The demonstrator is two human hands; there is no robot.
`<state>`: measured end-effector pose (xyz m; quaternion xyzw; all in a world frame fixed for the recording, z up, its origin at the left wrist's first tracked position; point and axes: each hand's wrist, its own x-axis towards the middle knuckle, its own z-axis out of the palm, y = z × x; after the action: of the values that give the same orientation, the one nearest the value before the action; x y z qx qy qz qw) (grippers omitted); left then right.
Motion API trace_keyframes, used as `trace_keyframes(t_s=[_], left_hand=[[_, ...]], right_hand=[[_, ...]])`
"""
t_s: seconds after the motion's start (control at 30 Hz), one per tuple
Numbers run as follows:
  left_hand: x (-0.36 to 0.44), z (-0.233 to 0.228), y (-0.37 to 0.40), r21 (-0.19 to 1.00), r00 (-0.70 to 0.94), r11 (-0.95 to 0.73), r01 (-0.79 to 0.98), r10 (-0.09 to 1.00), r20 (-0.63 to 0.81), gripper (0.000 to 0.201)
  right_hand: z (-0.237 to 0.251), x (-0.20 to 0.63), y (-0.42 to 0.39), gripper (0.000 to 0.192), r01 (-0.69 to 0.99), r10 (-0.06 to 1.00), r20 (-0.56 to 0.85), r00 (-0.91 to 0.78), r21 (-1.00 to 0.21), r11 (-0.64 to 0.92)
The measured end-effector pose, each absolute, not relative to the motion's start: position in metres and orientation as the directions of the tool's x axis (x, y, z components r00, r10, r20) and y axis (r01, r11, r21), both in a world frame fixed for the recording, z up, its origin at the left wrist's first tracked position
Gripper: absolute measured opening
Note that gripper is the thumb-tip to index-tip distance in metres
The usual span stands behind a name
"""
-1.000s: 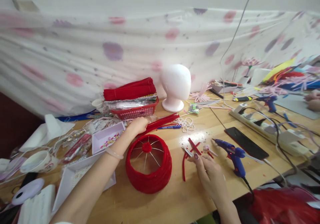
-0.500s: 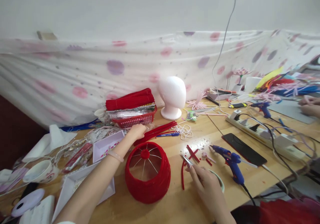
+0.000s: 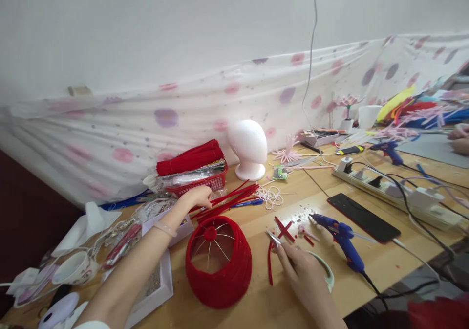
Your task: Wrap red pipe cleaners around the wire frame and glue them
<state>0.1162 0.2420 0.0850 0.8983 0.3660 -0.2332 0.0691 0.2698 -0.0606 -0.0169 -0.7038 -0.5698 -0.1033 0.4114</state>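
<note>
My left hand (image 3: pixel 198 197) reaches forward over the table and pinches the near ends of a bundle of red pipe cleaners (image 3: pixel 234 198) that fans out toward the right. Just in front of it stands a red wire-framed shade (image 3: pixel 219 261) wrapped in red pipe cleaner, open at the top. My right hand (image 3: pixel 302 274) rests on the table to the right and holds small scissors (image 3: pixel 274 237) pointing at several cut red pieces (image 3: pixel 284 228). A pale green band (image 3: pixel 326 270) lies under that hand.
A blue glue gun (image 3: pixel 342 238) lies right of my right hand, with a black phone (image 3: pixel 362 217) and a power strip (image 3: pixel 370 183) beyond. A red basket (image 3: pixel 200 182), a white foam head (image 3: pixel 249 148), trays (image 3: pixel 154 290) and a cup (image 3: pixel 75 268) crowd the left. Another person's hand (image 3: pixel 459 139) is at far right.
The view has tilted up and shifted. My left hand has drawn the red pipe cleaners up so that they fan out. My right hand with the scissors has stayed near the cut pieces.
</note>
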Motion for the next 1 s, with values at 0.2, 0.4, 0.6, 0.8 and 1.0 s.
trace_keyframes(t_s=[0.2,0.4,0.6,0.8,1.0], left_hand=[[0.112,0.083,0.251,0.03,0.663,-0.728,0.685,0.606,-0.44,0.036],[0.111,0.081,0.259,0.081,0.675,-0.73,0.679,0.577,-0.459,0.036],[0.109,0.076,0.261,0.142,0.673,-0.72,0.679,0.534,-0.512,0.037],[0.116,0.06,0.26,0.137,0.643,-0.688,0.713,0.563,-0.519,0.038],[0.126,0.047,0.252,0.064,0.669,-0.71,0.701,0.623,-0.405,0.036]], right_hand=[[-0.014,0.269,-0.062,0.058,0.902,0.698,0.644,0.312,-0.432,-0.005],[-0.015,0.27,-0.06,0.055,0.899,0.709,0.639,0.3,-0.438,0.015],[-0.019,0.264,-0.06,0.055,0.875,0.754,0.575,0.318,-0.483,-0.001],[-0.021,0.259,-0.057,0.054,0.867,0.742,0.589,0.321,-0.498,0.02],[-0.03,0.252,-0.053,0.053,0.855,0.662,0.655,0.364,-0.517,0.041]])
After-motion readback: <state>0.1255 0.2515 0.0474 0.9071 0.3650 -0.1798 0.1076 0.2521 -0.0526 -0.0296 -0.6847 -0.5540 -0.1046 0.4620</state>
